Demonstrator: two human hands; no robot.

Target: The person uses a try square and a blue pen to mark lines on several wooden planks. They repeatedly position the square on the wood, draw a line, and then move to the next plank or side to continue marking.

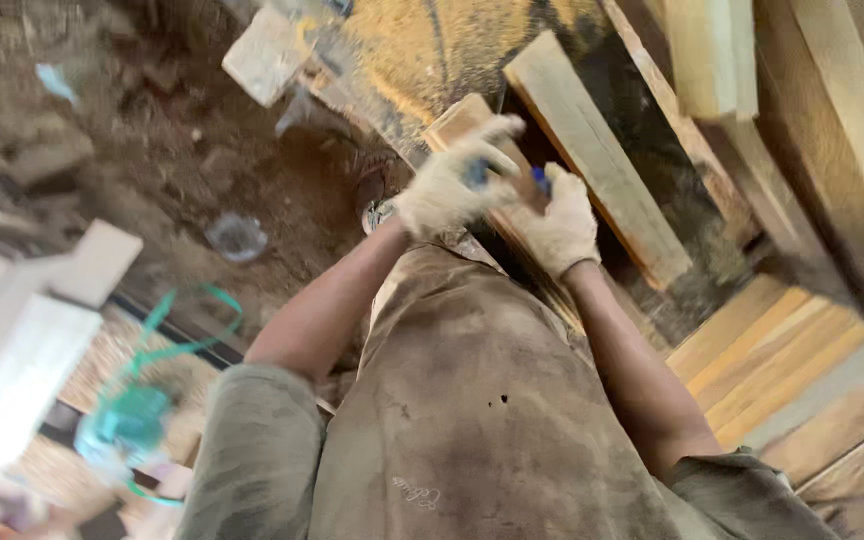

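Over the sawdust floor, fingers: both gloved, curled around a small blue object (540, 181), kind unclear through blur.
Left hand (452, 185): grips one blue end.
Right hand (560, 225): grips the other.
Beneath: wooden plank (472, 125) touching both gloves.
Beside: longer plank (592, 150).

Place: rough woodworking site or carpentry yard.
Ground: bare dirt floor (182, 150), left of the gloved hands.
Stock: sawn planks (597, 160) just right of the hands; stacked boards (782, 350) lower right.
Residue: sawdust (422, 50) above the hands.
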